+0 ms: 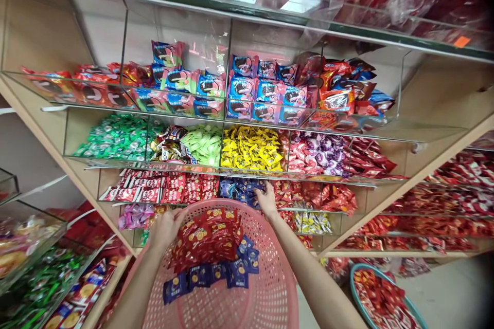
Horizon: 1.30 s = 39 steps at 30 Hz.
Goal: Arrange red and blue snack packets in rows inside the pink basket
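A pink perforated basket (270,272) hangs in front of the shelves, tilted toward me. Inside it lie red packets (208,236) in a pile and several dark blue packets (198,276) along its near side. My left hand (165,226) is closed on the basket's far left rim. My right hand (266,199) reaches past the rim to the lower shelf, its fingers at the dark blue packets (241,189) in the middle compartment; its thumb and fingers are apart, and no packet shows between them.
Glass-fronted shelves hold blue-pink cookie packs (243,87), yellow packets (252,149), green candies (119,136) and red-white packets (144,187). A glass ledge (247,15) crosses above. A teal-rimmed basket (353,288) of red packets stands at lower right; more bins flank both sides.
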{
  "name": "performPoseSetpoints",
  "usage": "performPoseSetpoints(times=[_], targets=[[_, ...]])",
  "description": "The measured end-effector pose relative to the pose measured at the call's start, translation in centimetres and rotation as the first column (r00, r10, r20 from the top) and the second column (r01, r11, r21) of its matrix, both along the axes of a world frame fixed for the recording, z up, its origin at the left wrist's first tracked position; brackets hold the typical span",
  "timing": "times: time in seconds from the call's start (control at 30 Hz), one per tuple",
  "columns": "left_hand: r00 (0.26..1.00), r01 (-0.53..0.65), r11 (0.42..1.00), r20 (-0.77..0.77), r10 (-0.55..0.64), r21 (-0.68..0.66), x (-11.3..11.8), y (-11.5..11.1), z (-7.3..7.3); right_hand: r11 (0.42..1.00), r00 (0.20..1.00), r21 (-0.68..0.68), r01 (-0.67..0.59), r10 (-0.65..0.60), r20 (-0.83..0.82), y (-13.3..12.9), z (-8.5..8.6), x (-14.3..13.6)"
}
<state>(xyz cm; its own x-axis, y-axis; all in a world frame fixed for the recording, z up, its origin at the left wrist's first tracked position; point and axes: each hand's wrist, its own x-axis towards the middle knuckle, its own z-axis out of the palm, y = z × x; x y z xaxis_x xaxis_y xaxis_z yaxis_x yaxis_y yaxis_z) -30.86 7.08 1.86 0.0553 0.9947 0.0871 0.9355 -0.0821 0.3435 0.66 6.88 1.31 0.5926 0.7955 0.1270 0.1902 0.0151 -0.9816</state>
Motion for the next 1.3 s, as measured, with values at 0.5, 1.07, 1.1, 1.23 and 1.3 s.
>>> performPoseSetpoints(times=[0.5, 1.07, 1.1, 1.23, 1.3], targets=[[0.832, 0.137, 0.988, 0.549, -0.075, -0.071, -0.5, -0.2, 0.1, 0.895, 0.563, 0.077, -0.439, 0.341, -0.753, -8.3, 2.6, -9.6], [0.755, 0.31, 0.951, 0.609, -0.241, -0.007, -0.3, -1.5, 2.4, 0.729, 0.507, 0.077, -0.68, 0.543, -0.669, -7.4, 2.8, -15.6], [0.755, 0.299, 0.954, 0.615, -0.228, -0.012, -0.2, -1.4, 2.2, 0.753, 0.519, 0.074, -0.654, 0.518, -0.679, -7.4, 2.6, -15.9], [0.736, 0.26, 0.966, 0.649, -0.194, -0.006, -0.1, -1.4, 1.7, 0.81, 0.56, -0.015, -0.586, 0.391, -0.731, -7.0, 2.1, -17.3], [0.729, 0.247, 0.969, 0.659, -0.185, -0.001, -0.1, -1.4, 1.4, 0.818, 0.573, -0.044, -0.574, 0.362, -0.735, -6.8, 2.1, -18.0]])
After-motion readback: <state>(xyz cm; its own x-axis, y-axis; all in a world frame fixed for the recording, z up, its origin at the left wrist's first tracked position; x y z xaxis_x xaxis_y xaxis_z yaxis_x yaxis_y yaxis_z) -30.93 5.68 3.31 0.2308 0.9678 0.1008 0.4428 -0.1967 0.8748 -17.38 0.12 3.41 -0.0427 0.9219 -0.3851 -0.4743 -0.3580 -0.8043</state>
